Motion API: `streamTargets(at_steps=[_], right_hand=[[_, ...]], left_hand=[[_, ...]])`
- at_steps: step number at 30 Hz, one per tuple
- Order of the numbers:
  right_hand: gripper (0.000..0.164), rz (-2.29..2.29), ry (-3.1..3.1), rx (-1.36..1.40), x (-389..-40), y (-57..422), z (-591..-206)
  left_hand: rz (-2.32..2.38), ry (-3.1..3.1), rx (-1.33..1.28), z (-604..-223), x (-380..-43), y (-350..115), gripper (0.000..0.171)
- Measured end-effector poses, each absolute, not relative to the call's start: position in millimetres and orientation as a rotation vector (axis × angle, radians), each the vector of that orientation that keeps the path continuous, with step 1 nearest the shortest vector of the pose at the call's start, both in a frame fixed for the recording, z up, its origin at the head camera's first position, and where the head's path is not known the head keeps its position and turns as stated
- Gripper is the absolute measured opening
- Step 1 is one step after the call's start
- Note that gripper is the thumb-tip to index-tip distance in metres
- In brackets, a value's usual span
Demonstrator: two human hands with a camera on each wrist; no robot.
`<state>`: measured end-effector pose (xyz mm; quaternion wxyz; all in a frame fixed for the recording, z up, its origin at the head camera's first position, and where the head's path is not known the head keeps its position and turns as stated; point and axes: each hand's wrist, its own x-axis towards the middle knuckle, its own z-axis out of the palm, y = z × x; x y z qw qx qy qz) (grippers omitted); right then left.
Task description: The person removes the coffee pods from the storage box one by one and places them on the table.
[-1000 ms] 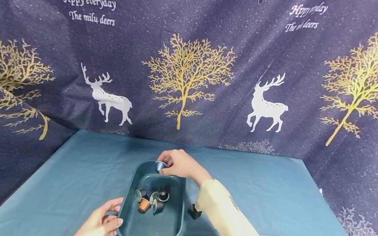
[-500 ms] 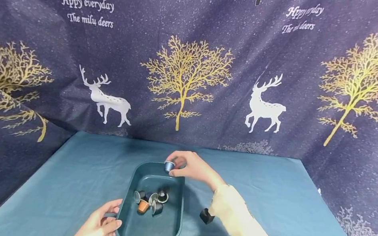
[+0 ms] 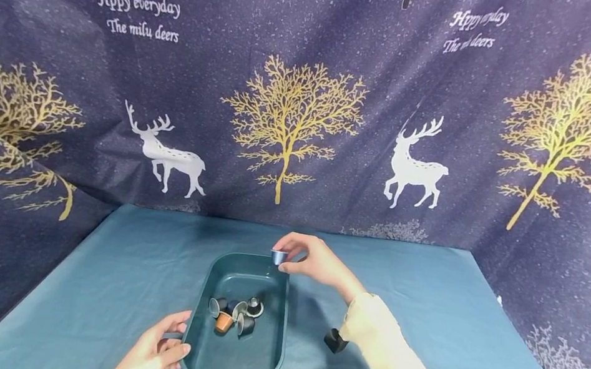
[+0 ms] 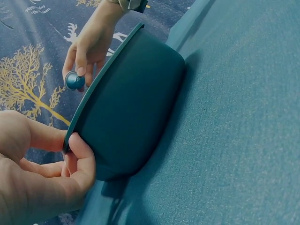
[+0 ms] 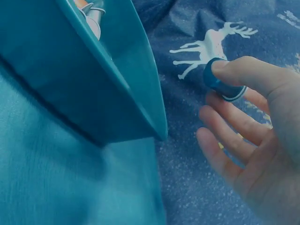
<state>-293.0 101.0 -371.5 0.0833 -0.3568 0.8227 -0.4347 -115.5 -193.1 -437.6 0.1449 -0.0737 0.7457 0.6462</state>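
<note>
Your right hand (image 3: 325, 265) pinches blue capsule (image 3: 277, 258) near far right corner of bin (image 3: 248, 357); your left hand (image 3: 150, 348) clamps its left edge.

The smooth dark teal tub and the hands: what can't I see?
Left wrist view: inside the tub, hidden by its wall.
Right wrist view: most small metallic cups, hidden by the wall and top edge.
Right wrist view: part of the shiny blue cup, behind the right hand.
Head view: cream sleeve, cut by bottom edge.
</note>
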Motion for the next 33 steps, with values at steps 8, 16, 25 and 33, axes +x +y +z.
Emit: streamTargets(at_steps=[8, 16, 25, 33], right_hand=[[0.033, -1.418, 2.439, -1.007, -297, 112, -379], [0.033, -1.447, 2.515, -0.891, -295, 119, -382], [0.034, -1.424, 2.542, -0.837, -294, 126, -385], [0.034, -1.388, 2.586, -0.755, -298, 132, -400]], left_hand=[[1.871, 2.125, -0.169, -438, -115, -195, 0.068], [1.839, 2.157, -0.176, -435, -116, -195, 0.068], [1.789, 2.177, -0.146, -431, -115, -197, 0.069], [1.785, 2.158, -0.107, -433, -113, -202, 0.072]])
